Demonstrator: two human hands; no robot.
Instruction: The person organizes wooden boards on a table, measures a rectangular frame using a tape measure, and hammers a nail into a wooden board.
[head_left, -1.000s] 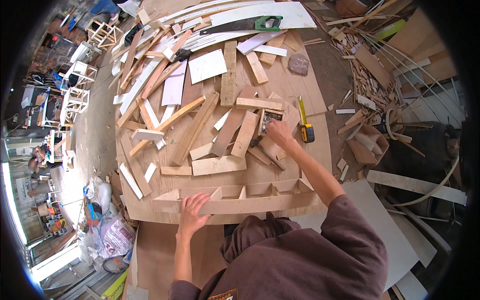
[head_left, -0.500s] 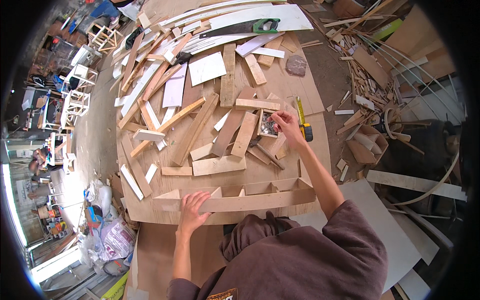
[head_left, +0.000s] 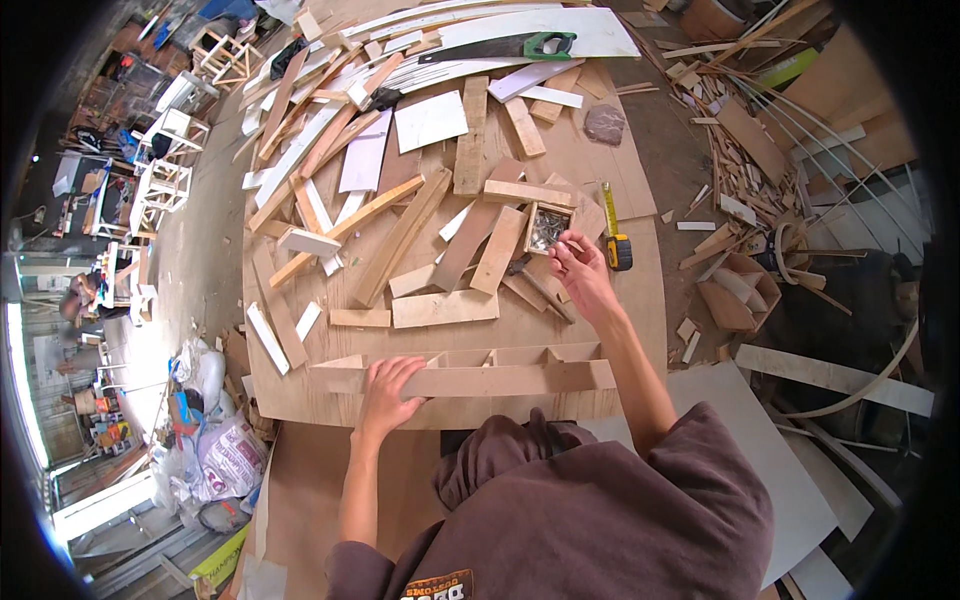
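- Plain daylight falls evenly over the plywood table, bright without being burnt out.
- The strongest light lies left of the table: a white-hot strip and a washed-out patch of floor.
- Right of the table it is dimmer, with a dark heap sunk in shadow.
- On the table, shadows are soft; the wooden frame shows mild shading inside.
- Far left of the table, small things look smeared and soft.
- Well beyond the table all round, straight lines bow and the view drops to black.

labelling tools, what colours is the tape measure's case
The case is yellow and black, in the head view.
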